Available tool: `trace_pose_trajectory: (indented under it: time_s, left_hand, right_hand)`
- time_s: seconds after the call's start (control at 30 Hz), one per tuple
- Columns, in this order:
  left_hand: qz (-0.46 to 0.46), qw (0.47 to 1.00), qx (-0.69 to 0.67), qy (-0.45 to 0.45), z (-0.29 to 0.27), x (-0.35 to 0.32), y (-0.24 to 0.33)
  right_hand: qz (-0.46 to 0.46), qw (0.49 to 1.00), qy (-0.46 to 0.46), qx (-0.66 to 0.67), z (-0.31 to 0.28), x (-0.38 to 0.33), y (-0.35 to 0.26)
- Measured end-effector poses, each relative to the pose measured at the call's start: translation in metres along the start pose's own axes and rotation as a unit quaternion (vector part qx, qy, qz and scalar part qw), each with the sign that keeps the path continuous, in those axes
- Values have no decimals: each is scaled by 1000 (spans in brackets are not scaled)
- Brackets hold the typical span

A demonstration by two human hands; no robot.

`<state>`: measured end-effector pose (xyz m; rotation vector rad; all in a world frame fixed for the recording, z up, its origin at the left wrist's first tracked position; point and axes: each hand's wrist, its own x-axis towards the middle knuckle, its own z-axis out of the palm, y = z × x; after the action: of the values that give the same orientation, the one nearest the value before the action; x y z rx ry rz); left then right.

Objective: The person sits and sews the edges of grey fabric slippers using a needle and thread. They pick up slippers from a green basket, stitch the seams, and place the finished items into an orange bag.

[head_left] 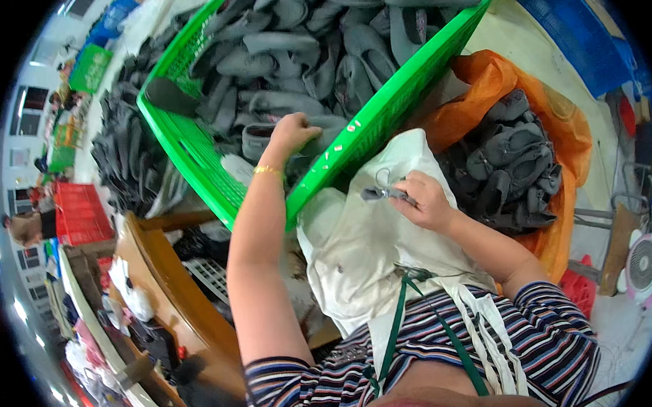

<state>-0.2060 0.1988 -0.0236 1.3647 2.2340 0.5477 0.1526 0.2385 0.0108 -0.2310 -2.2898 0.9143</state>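
**Left hand (pixel 294 135) set among grey shoes (pixel 365 56), small grey item (pixel 377 195) pinched in the right hand (pixel 422 200)**

The shoes were heaped in the green basket (pixel 392 108), with the nearer end of it angled toward the body. The left hand was reached over the near rim, and its curled fingers were laid at a single grey shoe (pixel 256 141) low in the heap. Whether that shoe was gripped or only touched could not be told, since the undersides of the fingers were hidden.

In the right hand, a small grey item with a thin looped part was held between thumb and fingers, narrowly closed, above the white apron (pixel 361 238). Its kind could not be made out with certainty; a small cutting tool was suggested by the loop.

To the right, more dark grey shoes (pixel 517 150) were gathered in an open orange bag (pixel 570 134). Beyond the left wall of the basket, another dark heap (pixel 124 151) was seen.

The step in hand was judged to be the picking out of one shoe from the basket, with the right hand occupied by its own item. For the next move, a firm grip on one shoe's edge seemed to be called for, then a clean lift past its neighbours and over the rim, with the right-hand item held clear of the left fingers.
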Motion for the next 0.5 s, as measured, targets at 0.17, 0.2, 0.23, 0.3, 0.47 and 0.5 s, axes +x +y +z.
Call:
trace_pose_trajectory:
  time_s: [0.17,0.2,0.23,0.3,0.47,0.5]
  left_hand:
    - [85,861,-416,280,-65,-59,73]
    - [96,866,-397,290,-68,-75,87]
    - [107,869,-379,299,-65,-92,108]
    - [134,893,-267,337,-48,-128,133]
    - [180,919,-21,351,16,-201,169]
    - [163,926,-59,336,33,-211,171]
  right_hand:
    - [50,996,35,71,3,-3,3]
    - [115,979,67,154,5,-4,4]
    - [178,951,97,234,7,-3,8]
    - [245,902,161,318,2,3,9]
    - [108,857,279,419,-3,26,-32]
    - [99,859,284,415,-3,29,-47]
